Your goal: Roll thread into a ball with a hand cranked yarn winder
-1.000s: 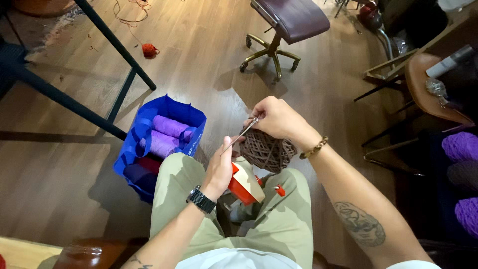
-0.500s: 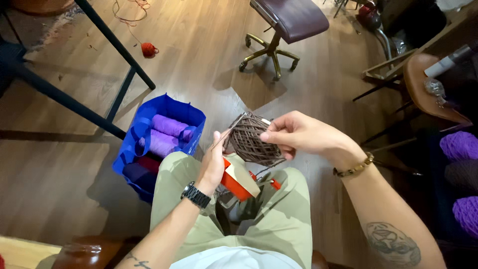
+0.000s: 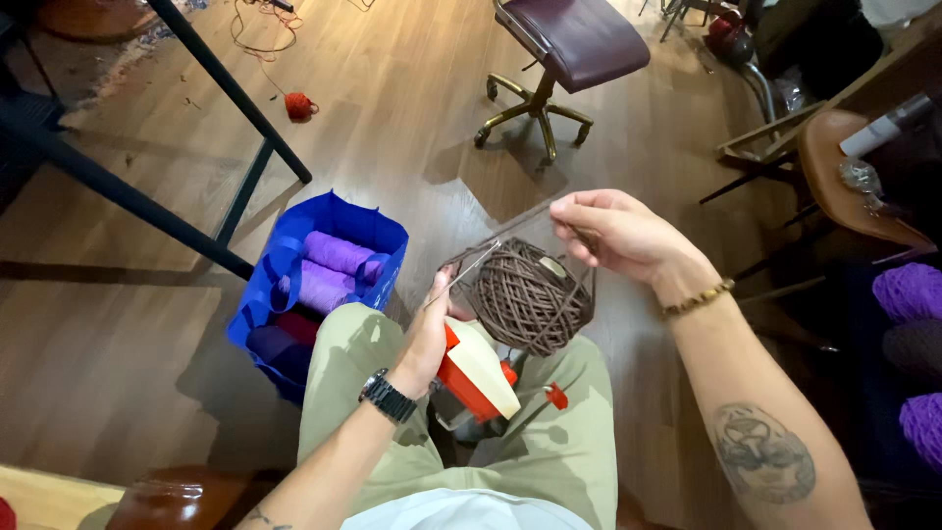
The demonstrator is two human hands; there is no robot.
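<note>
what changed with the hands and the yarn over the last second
The right hand swung from above the brown yarn ball out to its right, still pinching the strand. The left hand stayed on the orange-and-white winder; the blue bag did not move.

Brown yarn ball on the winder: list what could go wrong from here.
The brown yarn ball bulges wide over the small orange-and-cream winder, so outer wraps might slip off. The winder sits on the lap, steadied only by the left hand, and may tip. The strand pinched by the right hand could snag on the ball.
</note>
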